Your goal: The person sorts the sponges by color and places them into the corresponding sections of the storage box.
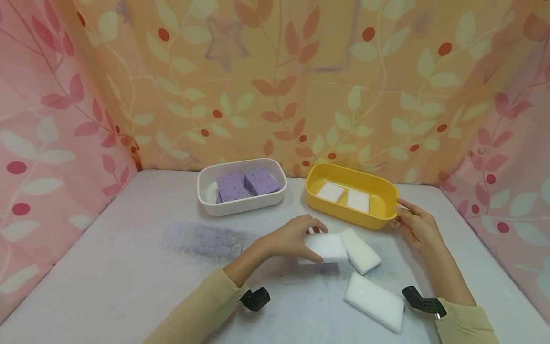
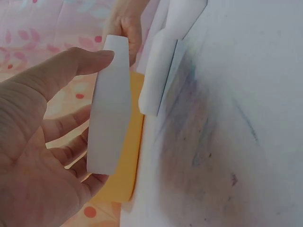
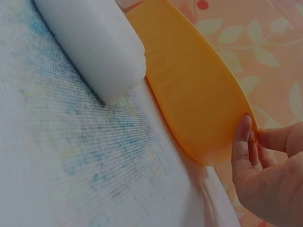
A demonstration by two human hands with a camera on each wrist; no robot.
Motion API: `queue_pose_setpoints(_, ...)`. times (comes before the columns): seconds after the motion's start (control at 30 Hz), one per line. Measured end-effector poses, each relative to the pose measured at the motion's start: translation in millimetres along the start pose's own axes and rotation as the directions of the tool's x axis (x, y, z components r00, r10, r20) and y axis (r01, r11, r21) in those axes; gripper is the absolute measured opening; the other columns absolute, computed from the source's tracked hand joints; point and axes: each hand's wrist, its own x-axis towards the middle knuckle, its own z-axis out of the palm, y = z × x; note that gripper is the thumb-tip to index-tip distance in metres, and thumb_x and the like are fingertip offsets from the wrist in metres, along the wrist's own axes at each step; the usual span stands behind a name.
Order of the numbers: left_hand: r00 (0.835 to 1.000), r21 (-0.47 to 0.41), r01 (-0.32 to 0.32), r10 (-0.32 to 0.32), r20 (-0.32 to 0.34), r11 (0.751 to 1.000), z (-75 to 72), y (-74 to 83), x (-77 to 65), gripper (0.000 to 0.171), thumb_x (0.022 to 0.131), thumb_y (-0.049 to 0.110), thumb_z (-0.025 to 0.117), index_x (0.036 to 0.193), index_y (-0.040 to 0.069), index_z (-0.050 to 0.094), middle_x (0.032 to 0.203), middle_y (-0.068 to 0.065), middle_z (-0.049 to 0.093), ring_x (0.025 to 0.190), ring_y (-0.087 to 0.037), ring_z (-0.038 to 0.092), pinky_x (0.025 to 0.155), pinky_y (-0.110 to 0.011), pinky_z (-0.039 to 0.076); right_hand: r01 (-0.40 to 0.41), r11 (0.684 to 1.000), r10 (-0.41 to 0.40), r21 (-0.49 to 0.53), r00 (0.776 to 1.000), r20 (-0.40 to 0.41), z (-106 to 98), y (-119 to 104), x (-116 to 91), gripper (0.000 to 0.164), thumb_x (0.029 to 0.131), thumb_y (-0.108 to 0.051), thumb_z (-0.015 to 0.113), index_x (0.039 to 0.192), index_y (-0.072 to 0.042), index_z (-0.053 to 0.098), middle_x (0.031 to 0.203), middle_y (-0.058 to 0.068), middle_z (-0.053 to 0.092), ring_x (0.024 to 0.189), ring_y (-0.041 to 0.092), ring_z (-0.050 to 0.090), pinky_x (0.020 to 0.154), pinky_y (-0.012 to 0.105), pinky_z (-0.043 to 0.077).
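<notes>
Between thumb and fingers, my left hand (image 1: pixel 293 239) grips a white sponge block (image 1: pixel 327 247) above the table; in the left wrist view the sponge (image 2: pixel 110 109) is seen edge-on. My right hand (image 1: pixel 416 223) pinches the right end of a yellow tray (image 1: pixel 352 217), thumb and fingers at its rim, as the right wrist view shows of the tray (image 3: pixel 189 90). Inside the tray lie two white sponges (image 1: pixel 357 200). Another white sponge (image 1: pixel 361 251) lies just right of the held one, and one more sponge (image 1: pixel 374 302) lies nearer the front.
A white tray (image 1: pixel 242 207) with purple sponges (image 1: pixel 232 187) stands at the back, left of the yellow one. Purple and bluish smudges (image 1: pixel 210 241) mark the white table cover (image 1: pixel 116 267). Patterned curtains (image 1: pixel 275 86) enclose the table at the back and sides.
</notes>
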Motion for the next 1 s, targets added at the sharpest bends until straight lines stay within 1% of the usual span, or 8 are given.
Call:
queue_pose_setpoints(0.1,1.0,-0.014,-0.003,0.003,-0.027,1.0,-4.1,2.0,5.0,0.06,0.081,0.023,0.094,0.133,0.012,0.066,0.125,-0.004,0.065,0.111,-0.016,0.055,0.1,-0.027,0.048,-0.006,1.0,0.006,0.01,1.0,-0.002,0.1,-0.3,-0.5,0.022,0.103,-0.004,0.065,0.101,-0.025,0.072,0.09,-0.002,0.073,0.075,0.013,0.07,0.072,0.022,0.063)
queue_pose_setpoints(0.23,0.998,-0.039,-0.013,0.01,-0.065,0.999,-8.7,3.5,11.3,0.06,0.081,0.023,0.094,0.133,0.009,0.067,0.124,-0.006,0.066,0.109,-0.017,0.056,0.097,-0.026,0.048,-0.007,1.0,0.007,0.013,1.0,0.0,-0.2,-0.6,-0.9,0.024,0.103,-0.004,0.065,0.098,-0.026,0.075,0.089,-0.001,0.073,0.073,0.013,0.07,0.071,0.022,0.063)
queue_pose_setpoints(0.4,0.994,-0.043,-0.009,0.004,-0.108,0.999,-13.2,4.4,20.7,0.06,0.081,0.024,0.093,0.133,0.009,0.066,0.125,-0.006,0.066,0.109,-0.017,0.056,0.096,-0.026,0.048,-0.004,1.0,0.003,0.016,1.0,0.009,-0.5,-0.3,-1.0,0.023,0.103,-0.004,0.065,0.1,-0.025,0.074,0.09,-0.001,0.072,0.075,0.013,0.07,0.072,0.022,0.063)
queue_pose_setpoints(0.5,0.991,-0.038,0.007,-0.012,-0.133,0.999,-15.7,4.9,27.9,0.061,0.081,0.025,0.093,0.133,0.008,0.066,0.125,-0.007,0.065,0.11,-0.018,0.056,0.097,-0.027,0.048,-0.003,1.0,0.003,0.015,1.0,0.008,-0.3,-0.4,-1.0,0.022,0.103,-0.004,0.066,0.102,-0.024,0.073,0.09,-0.001,0.072,0.076,0.013,0.07,0.073,0.022,0.063)
queue_pose_setpoints(0.63,0.986,-0.009,0.021,-0.022,-0.166,1.0,-19.0,7.8,36.8,0.061,0.082,0.027,0.093,0.133,0.007,0.066,0.126,-0.01,0.064,0.113,-0.021,0.055,0.1,-0.03,0.048,-0.01,1.0,0.01,0.009,1.0,-0.003,-0.4,-0.9,-0.7,0.021,0.103,-0.005,0.065,0.102,-0.025,0.072,0.09,-0.001,0.072,0.076,0.013,0.07,0.073,0.022,0.063)
queue_pose_setpoints(0.77,0.982,0.031,0.019,-0.012,-0.189,0.999,-22.0,12.0,45.0,0.06,0.083,0.026,0.091,0.133,0.004,0.065,0.128,-0.014,0.064,0.116,-0.025,0.057,0.104,-0.031,0.048,-0.016,1.0,0.016,0.0,1.0,-0.009,-0.6,-0.7,0.0,0.02,0.103,-0.005,0.066,0.105,-0.025,0.07,0.091,-0.002,0.072,0.076,0.013,0.069,0.073,0.022,0.063)
queue_pose_setpoints(1.0,0.971,0.075,0.051,-0.032,-0.236,0.996,-25.3,18.0,60.8,0.062,0.084,0.027,0.089,0.135,0.001,0.064,0.128,-0.017,0.065,0.119,-0.028,0.056,0.1,-0.031,0.047,-0.017,1.0,0.017,-0.006,1.0,-0.019,-0.3,-0.5,0.5,0.019,0.101,-0.008,0.069,0.108,-0.025,0.069,0.092,-0.002,0.072,0.075,0.013,0.068,0.074,0.022,0.063)
